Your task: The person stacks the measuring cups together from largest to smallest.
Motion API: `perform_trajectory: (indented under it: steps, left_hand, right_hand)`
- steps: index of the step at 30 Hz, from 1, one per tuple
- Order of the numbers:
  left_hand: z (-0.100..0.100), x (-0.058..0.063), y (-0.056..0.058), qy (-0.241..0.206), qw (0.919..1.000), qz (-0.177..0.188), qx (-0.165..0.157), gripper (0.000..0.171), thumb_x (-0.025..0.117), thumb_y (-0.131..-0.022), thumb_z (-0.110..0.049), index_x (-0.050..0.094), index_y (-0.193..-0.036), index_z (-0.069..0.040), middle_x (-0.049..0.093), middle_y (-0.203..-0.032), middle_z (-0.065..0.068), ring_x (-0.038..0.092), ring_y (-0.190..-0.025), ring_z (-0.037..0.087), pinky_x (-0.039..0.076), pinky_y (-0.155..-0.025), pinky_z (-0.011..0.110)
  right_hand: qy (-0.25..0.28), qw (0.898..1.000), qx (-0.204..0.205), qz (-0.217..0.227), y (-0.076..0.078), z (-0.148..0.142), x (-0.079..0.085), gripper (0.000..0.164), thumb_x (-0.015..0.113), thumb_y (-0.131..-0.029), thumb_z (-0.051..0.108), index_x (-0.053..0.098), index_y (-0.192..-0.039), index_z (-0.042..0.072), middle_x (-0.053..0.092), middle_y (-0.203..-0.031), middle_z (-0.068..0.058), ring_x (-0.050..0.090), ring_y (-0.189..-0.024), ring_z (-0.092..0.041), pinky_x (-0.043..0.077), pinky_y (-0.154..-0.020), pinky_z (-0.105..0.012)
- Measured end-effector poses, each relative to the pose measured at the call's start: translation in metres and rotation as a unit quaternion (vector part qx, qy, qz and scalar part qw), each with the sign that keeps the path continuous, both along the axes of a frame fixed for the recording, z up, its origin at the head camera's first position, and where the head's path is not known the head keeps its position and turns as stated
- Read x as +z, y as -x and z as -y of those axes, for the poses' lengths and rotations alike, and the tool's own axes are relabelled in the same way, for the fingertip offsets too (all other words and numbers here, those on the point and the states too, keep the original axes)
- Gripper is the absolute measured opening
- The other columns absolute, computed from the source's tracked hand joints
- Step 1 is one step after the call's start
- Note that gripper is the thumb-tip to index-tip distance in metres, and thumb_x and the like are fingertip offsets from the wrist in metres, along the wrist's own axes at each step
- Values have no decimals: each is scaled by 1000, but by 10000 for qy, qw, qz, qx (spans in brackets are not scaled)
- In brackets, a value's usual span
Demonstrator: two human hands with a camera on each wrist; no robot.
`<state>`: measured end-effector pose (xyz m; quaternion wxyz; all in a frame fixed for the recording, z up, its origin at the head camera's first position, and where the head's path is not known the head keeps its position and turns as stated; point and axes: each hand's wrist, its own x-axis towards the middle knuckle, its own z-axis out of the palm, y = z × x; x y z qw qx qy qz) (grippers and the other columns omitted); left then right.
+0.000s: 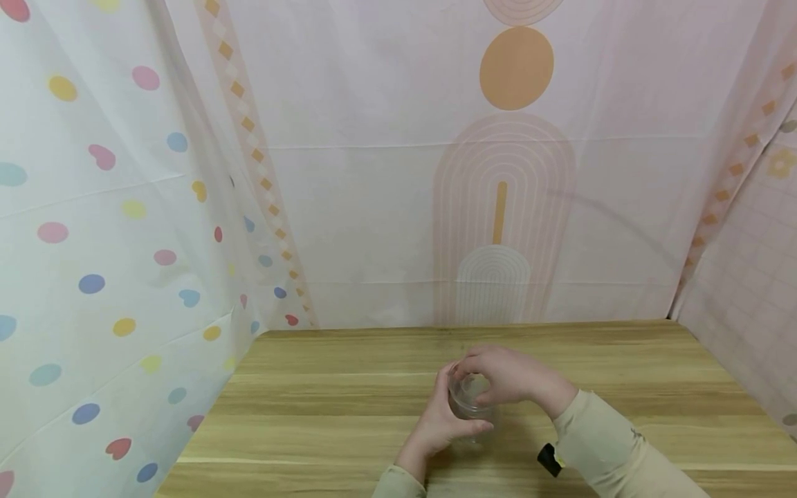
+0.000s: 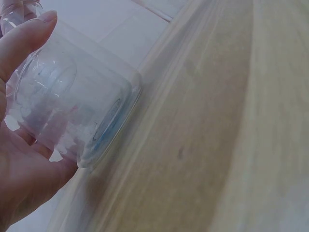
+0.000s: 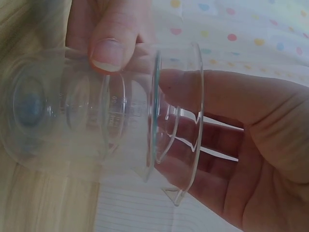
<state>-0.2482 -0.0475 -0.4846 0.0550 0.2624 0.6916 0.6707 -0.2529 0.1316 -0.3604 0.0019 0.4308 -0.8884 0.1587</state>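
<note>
A stack of clear glass beakers (image 1: 468,407), nested one inside another, is between my two hands above the near middle of the table. My left hand (image 1: 436,420) grips the outer beaker (image 2: 99,89) around its side, thumb toward me. From the right, my right hand (image 1: 510,375) reaches over the top, its fingers and thumb curled at the rim of an inner beaker (image 3: 116,121). Measuring marks and pouring lips show on the glass in the right wrist view. In the left wrist view the stack's base is close over the table, at a slant.
The wood-grain table (image 1: 299,415) extends to a printed curtain (image 1: 361,228) at the back. A dotted curtain (image 1: 124,263) hangs on the left and a pale checked one (image 1: 747,290) on the right. A small black object (image 1: 549,460) shows beside the right sleeve.
</note>
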Motion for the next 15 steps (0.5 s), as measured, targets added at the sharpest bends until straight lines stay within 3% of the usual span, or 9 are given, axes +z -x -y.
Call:
perform_trajectory:
  steps: [15]
  left_hand:
    - [0, 0, 0, -9, 10000, -12, -27, 97, 88, -71, -5, 28, -146, -21, 44, -143, 0, 41, -132, 23, 30, -110, 35]
  right_hand:
    - [-287, 9992, 263, 97, 4, 2, 3, 31, 83, -75, 6, 72, -104, 11, 65, -105, 3, 62, -97, -15, 51, -84, -30]
